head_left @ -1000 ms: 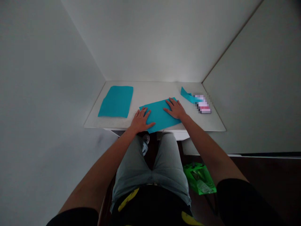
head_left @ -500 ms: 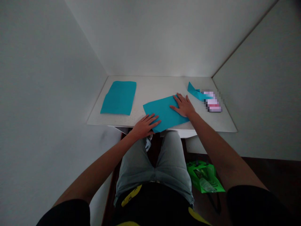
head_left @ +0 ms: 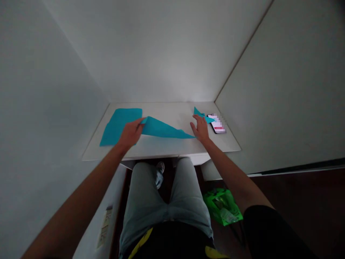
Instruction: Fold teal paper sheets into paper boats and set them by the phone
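Nearest me, over the white table (head_left: 167, 148), my left hand (head_left: 131, 133) pinches one end of one blue sheet (head_left: 163, 128); its long axis runs left to right, narrowing to a point by my right hand (head_left: 201, 128), whose fingers are spread. Beyond lie one flat blue sheet on the left (head_left: 115, 124), one folded blue strip (head_left: 206, 117) and one phone (head_left: 218, 126).

Pale grey-white walls (head_left: 151, 50) meeting in a corner behind a narrow white table (head_left: 169, 109), a large flat panel (head_left: 291, 86) rising at the right, dark reddish-brown floor (head_left: 302, 208) showing below, dim soft light falling over everything, the middle wall glowing faintly brighter
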The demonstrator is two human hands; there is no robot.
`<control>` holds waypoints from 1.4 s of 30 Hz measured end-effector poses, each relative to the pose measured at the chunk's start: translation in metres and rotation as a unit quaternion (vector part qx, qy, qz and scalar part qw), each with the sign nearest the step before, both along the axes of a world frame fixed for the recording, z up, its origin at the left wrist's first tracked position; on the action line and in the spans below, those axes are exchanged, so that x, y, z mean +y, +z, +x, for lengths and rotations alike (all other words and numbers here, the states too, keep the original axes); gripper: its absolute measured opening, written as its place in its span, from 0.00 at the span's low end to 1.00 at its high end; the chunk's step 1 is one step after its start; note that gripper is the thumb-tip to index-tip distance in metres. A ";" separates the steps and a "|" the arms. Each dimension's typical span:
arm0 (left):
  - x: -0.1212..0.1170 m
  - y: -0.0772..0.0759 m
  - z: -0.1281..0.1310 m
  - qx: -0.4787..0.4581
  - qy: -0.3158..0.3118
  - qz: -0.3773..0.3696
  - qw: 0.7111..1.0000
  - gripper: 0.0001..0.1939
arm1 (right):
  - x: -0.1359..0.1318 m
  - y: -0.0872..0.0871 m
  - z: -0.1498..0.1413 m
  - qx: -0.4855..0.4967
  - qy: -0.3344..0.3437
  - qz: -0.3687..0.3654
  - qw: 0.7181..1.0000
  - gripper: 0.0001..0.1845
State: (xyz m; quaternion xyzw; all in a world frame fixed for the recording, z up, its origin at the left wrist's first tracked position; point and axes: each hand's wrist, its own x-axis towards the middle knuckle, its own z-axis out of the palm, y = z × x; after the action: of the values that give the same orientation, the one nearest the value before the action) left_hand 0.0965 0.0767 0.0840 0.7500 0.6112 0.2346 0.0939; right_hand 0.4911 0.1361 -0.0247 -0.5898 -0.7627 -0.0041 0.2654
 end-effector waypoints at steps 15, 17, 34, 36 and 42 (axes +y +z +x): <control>-0.021 0.080 -0.057 0.137 -0.124 0.276 0.943 0.25 | 0.014 0.008 0.058 -0.067 -0.176 -0.044 0.981 0.31; -0.021 0.029 -0.048 0.166 -0.100 0.169 0.966 0.25 | 0.018 0.012 0.058 -0.084 -0.176 -0.046 0.980 0.27; -0.027 -0.113 -0.034 0.120 0.122 -0.136 0.976 0.36 | -0.047 -0.025 -0.054 0.082 0.101 -0.025 0.991 0.10; -0.024 -0.112 -0.021 0.097 0.121 -0.087 0.984 0.38 | -0.044 -0.031 -0.057 0.119 0.132 -0.027 0.984 0.09; -0.008 -0.112 0.066 -0.012 -0.020 -0.013 1.000 0.39 | -0.033 -0.037 -0.053 0.178 0.162 -0.018 0.970 0.08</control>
State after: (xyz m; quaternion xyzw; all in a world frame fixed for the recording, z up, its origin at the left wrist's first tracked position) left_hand 0.1628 0.0687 -0.0284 0.7581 0.5980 0.2330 0.1157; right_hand 0.4382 0.1034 -0.0614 -0.4538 -0.7888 0.1575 0.3835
